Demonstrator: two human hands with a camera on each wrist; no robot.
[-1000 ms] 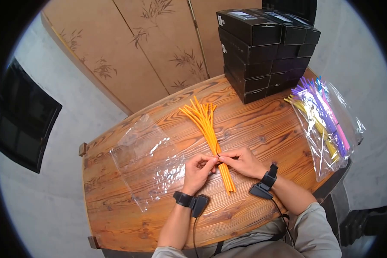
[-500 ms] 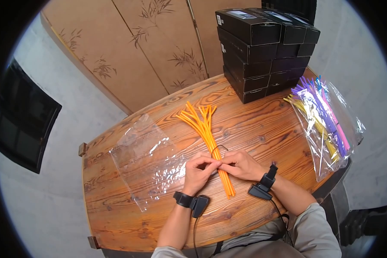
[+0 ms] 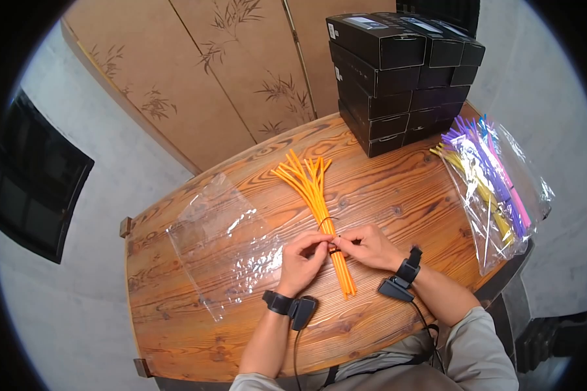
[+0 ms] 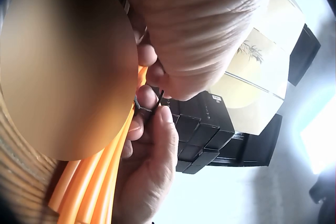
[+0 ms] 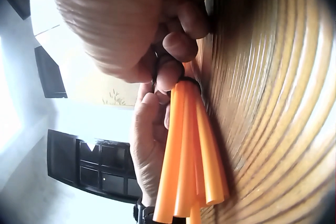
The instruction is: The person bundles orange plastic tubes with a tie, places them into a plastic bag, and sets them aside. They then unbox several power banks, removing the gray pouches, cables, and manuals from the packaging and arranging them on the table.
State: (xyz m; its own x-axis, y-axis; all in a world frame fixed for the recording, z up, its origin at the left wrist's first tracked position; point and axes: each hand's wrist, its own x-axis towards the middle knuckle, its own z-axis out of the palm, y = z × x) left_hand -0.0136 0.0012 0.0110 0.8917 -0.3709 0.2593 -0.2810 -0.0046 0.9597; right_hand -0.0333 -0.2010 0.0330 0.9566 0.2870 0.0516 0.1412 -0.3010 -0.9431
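A bundle of slim orange tubes [image 3: 314, 195] lies lengthwise before me on the wooden table, fanned out at its far end. A thin black tie [image 5: 188, 81] runs round its lower part, with a narrow loop standing out above the fingers in the head view. My left hand [image 3: 302, 262] is at the bundle's left side, thumb and forefinger pinching the tie. From the right, my right hand [image 3: 372, 250] pinches the tie too, the fingertips of both hands close together over the tubes. A short black end [image 4: 161, 94] sticks up between the fingers in the left wrist view.
A flat clear plastic bag [image 3: 218, 228] lies to the left. Another clear bag [image 3: 486, 189] with purple, pink and yellow tubes lies at the right edge. Black boxes [image 3: 398, 85] are stacked at the back right, before a folding screen [image 3: 195, 65].
The hands pressed together over the bundle half a second ago, and the fingertips now stand slightly apart. The dark loop above them has become smaller, and the bundle has shifted a little.
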